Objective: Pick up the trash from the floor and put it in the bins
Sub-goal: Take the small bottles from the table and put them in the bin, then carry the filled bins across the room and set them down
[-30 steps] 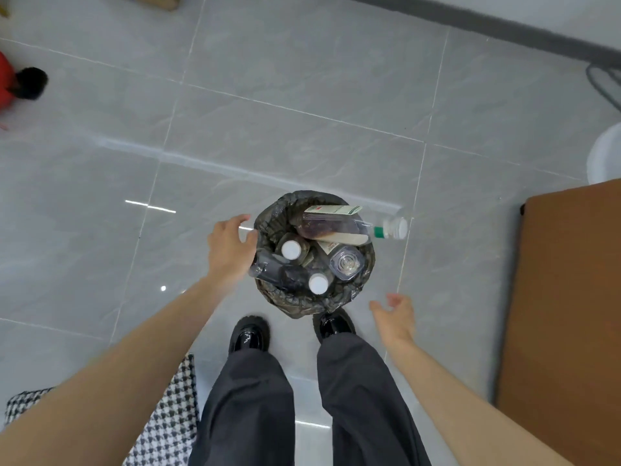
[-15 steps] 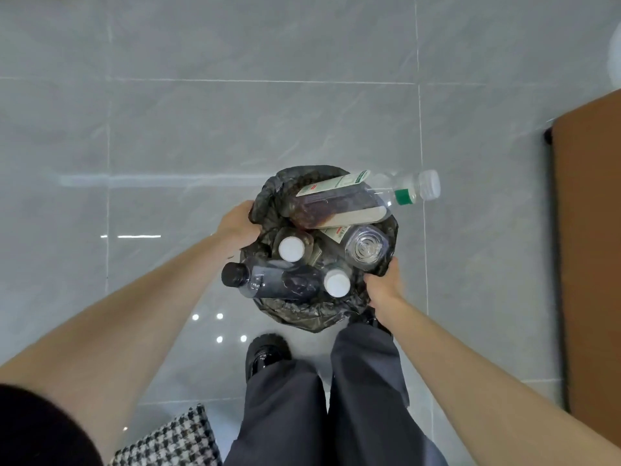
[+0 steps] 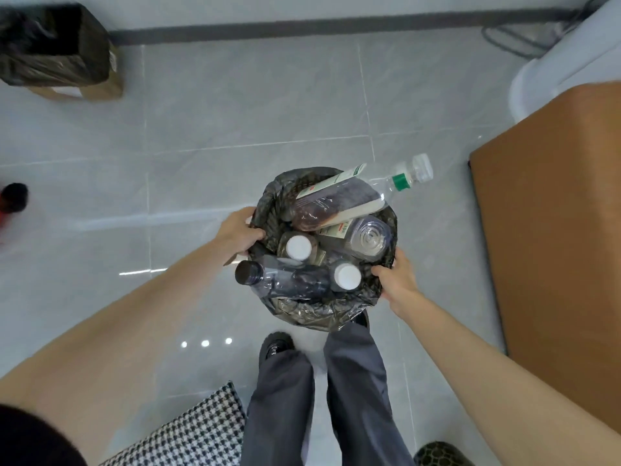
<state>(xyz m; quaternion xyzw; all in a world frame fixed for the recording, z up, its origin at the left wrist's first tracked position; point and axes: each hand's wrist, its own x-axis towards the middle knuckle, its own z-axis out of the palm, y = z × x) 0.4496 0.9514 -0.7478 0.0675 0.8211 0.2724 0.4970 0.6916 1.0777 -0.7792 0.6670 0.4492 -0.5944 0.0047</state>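
Note:
A round bin (image 3: 312,314) lined with a black bag sits in front of my feet, packed with several plastic bottles. A large clear bottle (image 3: 363,193) with a green ring and a clear cap lies across the top, its neck jutting over the right rim. A dark-capped bottle (image 3: 268,280) pokes out at the left. My left hand (image 3: 237,232) grips the bin's left rim. My right hand (image 3: 396,280) grips the right rim.
A second bin with a black liner (image 3: 57,48) stands at the far left by the wall. A brown table (image 3: 557,230) fills the right side. A checked cushion (image 3: 188,432) lies near my left leg. A red and black object (image 3: 11,203) sits at the left edge.
Both hands have come in from beside the bin and closed on its rim, the left hand first, then the right. The view has lifted, bringing the far wall and the second bin into sight.

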